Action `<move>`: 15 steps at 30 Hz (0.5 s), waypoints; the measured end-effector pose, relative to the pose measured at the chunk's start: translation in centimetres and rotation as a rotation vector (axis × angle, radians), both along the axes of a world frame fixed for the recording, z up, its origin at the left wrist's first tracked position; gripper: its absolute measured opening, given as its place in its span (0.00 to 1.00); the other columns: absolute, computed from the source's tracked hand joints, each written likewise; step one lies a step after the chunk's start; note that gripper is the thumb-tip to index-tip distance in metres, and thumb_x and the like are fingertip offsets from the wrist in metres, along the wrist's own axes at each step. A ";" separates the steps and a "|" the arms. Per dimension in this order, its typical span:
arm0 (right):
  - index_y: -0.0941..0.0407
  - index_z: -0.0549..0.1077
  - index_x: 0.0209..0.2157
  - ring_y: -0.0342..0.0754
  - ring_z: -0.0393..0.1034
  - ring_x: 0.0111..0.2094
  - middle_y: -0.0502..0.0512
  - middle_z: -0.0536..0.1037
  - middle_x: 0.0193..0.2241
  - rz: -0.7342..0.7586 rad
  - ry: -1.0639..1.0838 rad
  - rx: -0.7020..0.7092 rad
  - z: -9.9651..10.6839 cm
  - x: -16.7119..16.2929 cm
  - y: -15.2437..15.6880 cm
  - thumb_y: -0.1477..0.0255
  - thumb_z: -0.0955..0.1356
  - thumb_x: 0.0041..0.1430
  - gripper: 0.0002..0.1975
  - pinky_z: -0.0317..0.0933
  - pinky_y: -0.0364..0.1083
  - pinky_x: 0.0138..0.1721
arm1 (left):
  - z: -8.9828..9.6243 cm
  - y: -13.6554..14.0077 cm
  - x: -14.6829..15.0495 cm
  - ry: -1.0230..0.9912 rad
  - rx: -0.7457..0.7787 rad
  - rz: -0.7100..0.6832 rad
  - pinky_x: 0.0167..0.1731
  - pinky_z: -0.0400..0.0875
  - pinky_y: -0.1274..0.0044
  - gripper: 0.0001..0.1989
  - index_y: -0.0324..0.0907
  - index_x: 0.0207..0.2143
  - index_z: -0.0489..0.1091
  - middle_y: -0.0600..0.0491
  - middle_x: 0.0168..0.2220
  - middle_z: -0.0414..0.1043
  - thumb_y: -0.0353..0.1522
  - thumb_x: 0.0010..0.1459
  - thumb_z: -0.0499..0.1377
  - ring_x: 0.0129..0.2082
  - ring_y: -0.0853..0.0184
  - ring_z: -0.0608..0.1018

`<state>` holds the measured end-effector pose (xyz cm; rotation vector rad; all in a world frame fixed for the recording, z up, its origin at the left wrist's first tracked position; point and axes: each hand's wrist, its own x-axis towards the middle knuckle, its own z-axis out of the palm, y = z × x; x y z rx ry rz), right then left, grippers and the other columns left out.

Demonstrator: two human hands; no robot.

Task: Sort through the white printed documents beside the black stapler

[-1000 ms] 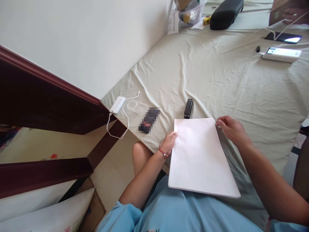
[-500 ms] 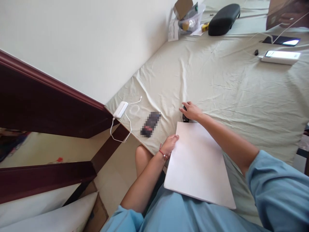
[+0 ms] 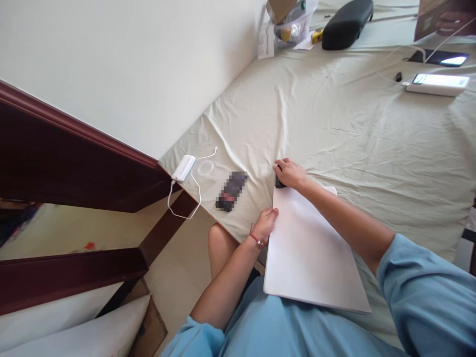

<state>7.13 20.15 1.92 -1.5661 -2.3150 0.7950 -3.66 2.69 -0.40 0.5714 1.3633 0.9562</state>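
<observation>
A stack of white paper sheets [image 3: 312, 248] slopes from my lap onto the cloth-covered surface. My left hand [image 3: 266, 224], with a red string on the wrist, pinches the stack's left edge near the upper corner. At that corner, my right hand [image 3: 290, 172] is curled over a small black stapler [image 3: 279, 183]. The fingers cover most of it, and its near end meets the paper's top edge. A blurred dark packet [image 3: 231, 192] lies to the left of both hands.
Pale wrinkled cloth [image 3: 334, 114] covers the surface. A white adapter [image 3: 183, 168] with a cable sits at the left edge. Farther back are a plastic basket [image 3: 303, 29], a black case [image 3: 347, 25], a phone [image 3: 439, 57] and a white power bank [image 3: 439, 85]. Dark wooden furniture [image 3: 74, 153] stands left.
My right hand and the stapler have shifted left to the stack's upper-left corner. The paper has slid and turned slightly to the right, with my left hand still on its edge.
</observation>
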 end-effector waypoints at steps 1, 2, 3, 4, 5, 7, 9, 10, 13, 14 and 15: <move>0.52 0.70 0.63 0.66 0.65 0.62 0.63 0.65 0.67 -0.006 -0.006 0.015 0.3 -0.2 0.0 0.57 0.55 0.73 0.27 0.61 0.64 0.61 | 0.0 0.0 0.1 -0.003 0.002 0.005 0.38 0.76 0.71 0.21 0.41 0.31 0.72 0.51 0.26 0.77 0.48 0.46 0.69 0.36 0.56 0.83; 0.53 0.70 0.63 0.68 0.61 0.65 0.63 0.62 0.69 -0.008 -0.010 0.033 0.5 -0.4 0.0 0.56 0.56 0.73 0.27 0.59 0.65 0.62 | 0.0 0.0 0.2 0.003 0.001 0.009 0.37 0.75 0.71 0.21 0.41 0.30 0.72 0.51 0.25 0.77 0.48 0.46 0.69 0.36 0.56 0.83; 0.53 0.70 0.64 0.69 0.57 0.67 0.63 0.59 0.71 -0.001 -0.012 0.051 0.7 -0.6 -0.1 0.55 0.56 0.73 0.28 0.57 0.67 0.63 | 0.1 0.0 0.2 0.011 -0.002 0.009 0.36 0.75 0.71 0.20 0.41 0.30 0.72 0.52 0.25 0.77 0.48 0.47 0.69 0.35 0.56 0.83; 0.54 0.69 0.64 0.69 0.53 0.69 0.62 0.57 0.72 0.015 -0.013 0.064 0.7 -0.9 -0.1 0.55 0.56 0.73 0.28 0.55 0.69 0.64 | 0.1 0.0 0.2 0.020 -0.006 0.009 0.35 0.75 0.72 0.20 0.41 0.30 0.72 0.52 0.25 0.77 0.47 0.47 0.69 0.35 0.57 0.83; 0.54 0.68 0.65 0.68 0.50 0.70 0.61 0.55 0.73 0.039 -0.014 0.066 0.6 -1.1 -0.2 0.55 0.56 0.73 0.29 0.51 0.70 0.66 | 0.1 0.0 0.2 0.026 -0.012 0.008 0.35 0.75 0.72 0.19 0.41 0.30 0.72 0.52 0.25 0.77 0.47 0.48 0.68 0.34 0.57 0.83; 0.54 0.67 0.66 0.65 0.44 0.73 0.60 0.54 0.74 0.088 -0.014 0.067 0.0 -1.4 -0.3 0.56 0.55 0.74 0.28 0.43 0.72 0.69 | 0.1 0.1 0.2 0.025 -0.030 0.008 0.36 0.75 0.71 0.18 0.41 0.31 0.72 0.51 0.26 0.78 0.46 0.49 0.68 0.35 0.57 0.83; 0.53 0.67 0.66 0.62 0.40 0.75 0.58 0.55 0.74 0.112 -0.002 0.103 -1.0 -1.5 -0.4 0.58 0.54 0.75 0.27 0.34 0.74 0.70 | 0.0 0.3 0.2 0.013 -0.047 0.015 0.38 0.76 0.70 0.18 0.41 0.31 0.72 0.51 0.26 0.78 0.46 0.49 0.68 0.37 0.56 0.83; 0.52 0.68 0.65 0.60 0.40 0.75 0.57 0.55 0.73 0.116 0.006 0.133 -1.5 -1.5 -0.5 0.59 0.54 0.75 0.26 0.31 0.74 0.70 | 0.0 0.3 0.3 0.007 -0.053 0.015 0.39 0.76 0.69 0.18 0.41 0.31 0.72 0.50 0.27 0.78 0.46 0.48 0.68 0.38 0.55 0.83; 0.51 0.71 0.62 0.59 0.40 0.75 0.57 0.58 0.72 0.126 0.015 0.199 -2.3 -1.5 -0.6 0.63 0.55 0.75 0.24 0.27 0.75 0.70 | -0.1 0.5 0.5 0.006 -0.054 0.020 0.41 0.76 0.69 0.17 0.42 0.31 0.71 0.51 0.26 0.77 0.46 0.49 0.67 0.38 0.55 0.83; 0.52 0.72 0.62 0.59 0.40 0.75 0.57 0.59 0.72 0.132 0.010 0.196 -2.3 -1.5 -0.6 0.63 0.55 0.75 0.23 0.27 0.75 0.70 | -0.1 0.5 0.6 0.012 -0.053 0.021 0.41 0.76 0.70 0.17 0.42 0.30 0.71 0.51 0.26 0.77 0.45 0.49 0.67 0.38 0.56 0.83; 0.52 0.72 0.62 0.59 0.40 0.75 0.57 0.58 0.72 0.138 0.005 0.185 -2.2 -1.6 -0.5 0.63 0.56 0.75 0.23 0.27 0.75 0.70 | -0.1 0.5 0.7 0.023 -0.050 0.020 0.41 0.75 0.70 0.17 0.42 0.30 0.70 0.51 0.25 0.77 0.45 0.50 0.67 0.38 0.56 0.82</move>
